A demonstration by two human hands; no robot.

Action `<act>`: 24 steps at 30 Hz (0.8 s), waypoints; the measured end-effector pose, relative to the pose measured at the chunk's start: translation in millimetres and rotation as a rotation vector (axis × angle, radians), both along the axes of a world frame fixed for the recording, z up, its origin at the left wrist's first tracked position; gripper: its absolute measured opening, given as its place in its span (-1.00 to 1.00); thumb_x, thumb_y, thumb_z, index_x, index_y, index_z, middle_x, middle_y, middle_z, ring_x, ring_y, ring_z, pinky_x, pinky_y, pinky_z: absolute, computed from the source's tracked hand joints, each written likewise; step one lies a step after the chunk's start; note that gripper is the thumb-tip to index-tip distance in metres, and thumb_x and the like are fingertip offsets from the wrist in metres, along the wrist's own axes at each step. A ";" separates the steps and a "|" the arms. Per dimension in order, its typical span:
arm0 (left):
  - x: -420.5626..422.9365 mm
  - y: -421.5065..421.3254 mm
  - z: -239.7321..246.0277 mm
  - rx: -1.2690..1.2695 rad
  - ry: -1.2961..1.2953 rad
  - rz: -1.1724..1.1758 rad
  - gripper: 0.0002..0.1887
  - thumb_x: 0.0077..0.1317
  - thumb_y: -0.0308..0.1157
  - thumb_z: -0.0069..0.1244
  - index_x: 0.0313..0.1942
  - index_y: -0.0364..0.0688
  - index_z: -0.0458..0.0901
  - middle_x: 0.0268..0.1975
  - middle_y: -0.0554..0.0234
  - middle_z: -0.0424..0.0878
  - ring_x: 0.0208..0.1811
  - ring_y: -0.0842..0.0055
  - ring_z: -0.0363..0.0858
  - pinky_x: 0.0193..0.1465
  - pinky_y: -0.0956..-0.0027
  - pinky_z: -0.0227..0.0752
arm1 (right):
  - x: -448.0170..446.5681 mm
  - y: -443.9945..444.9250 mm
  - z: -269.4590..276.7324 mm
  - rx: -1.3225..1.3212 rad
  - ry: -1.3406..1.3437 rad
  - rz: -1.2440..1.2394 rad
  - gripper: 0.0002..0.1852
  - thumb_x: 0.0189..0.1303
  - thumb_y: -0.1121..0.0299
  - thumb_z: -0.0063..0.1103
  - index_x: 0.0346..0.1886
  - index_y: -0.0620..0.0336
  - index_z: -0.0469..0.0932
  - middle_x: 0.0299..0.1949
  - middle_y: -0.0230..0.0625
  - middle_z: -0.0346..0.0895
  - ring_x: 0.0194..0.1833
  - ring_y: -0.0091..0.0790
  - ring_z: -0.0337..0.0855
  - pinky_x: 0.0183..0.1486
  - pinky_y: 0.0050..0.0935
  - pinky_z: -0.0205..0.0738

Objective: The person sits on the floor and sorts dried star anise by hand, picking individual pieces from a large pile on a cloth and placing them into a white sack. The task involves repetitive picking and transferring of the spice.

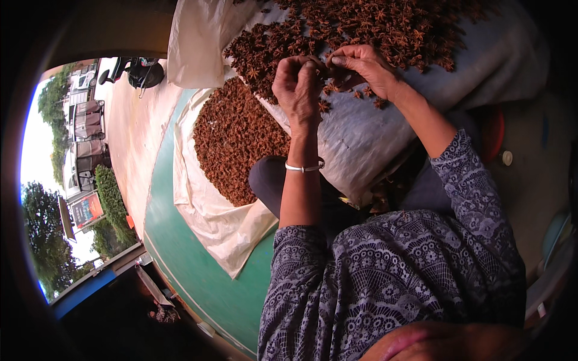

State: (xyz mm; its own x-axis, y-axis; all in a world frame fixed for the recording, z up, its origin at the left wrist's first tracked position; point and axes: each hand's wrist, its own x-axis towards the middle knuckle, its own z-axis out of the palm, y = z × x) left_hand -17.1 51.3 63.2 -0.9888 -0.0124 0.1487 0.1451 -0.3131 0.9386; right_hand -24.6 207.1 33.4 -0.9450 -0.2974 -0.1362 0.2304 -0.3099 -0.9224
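Note:
My left hand (299, 88), with a silver bangle (305, 168) on its wrist, is raised over a grey-white sack (361, 135). Its thumb and forefinger pinch a small, dark star anise (322, 70), partly hidden by the fingers. Close beside it, my right hand (366, 67) has thumb and forefinger pinched at the same piece; the exact contact is hard to make out. Behind both hands, a heap of dried star anise (406, 34) spreads over the sack. A few loose star anise (324, 106) lie just below the fingers.
To the left, a larger heap of star anise (235, 144) rests on a pale plastic sheet (216, 221) over green floor (167, 216). A red round object (492, 133) is by my right knee. Outside stand a motorbike (144, 74) and several parked vehicles (88, 131). A person (165, 314) is at lower left.

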 end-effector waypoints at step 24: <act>11.8 -73.5 -29.9 -1.651 0.296 0.221 -0.87 0.17 -0.37 0.04 -0.28 -0.06 0.68 -0.33 0.20 0.62 -0.27 0.21 0.62 -0.22 0.18 0.47 | 2.5 -15.5 -14.0 0.823 0.682 -0.215 -0.60 0.05 0.64 0.10 0.02 0.22 0.52 0.07 -0.21 0.50 -0.03 -0.19 0.61 0.00 -0.42 0.57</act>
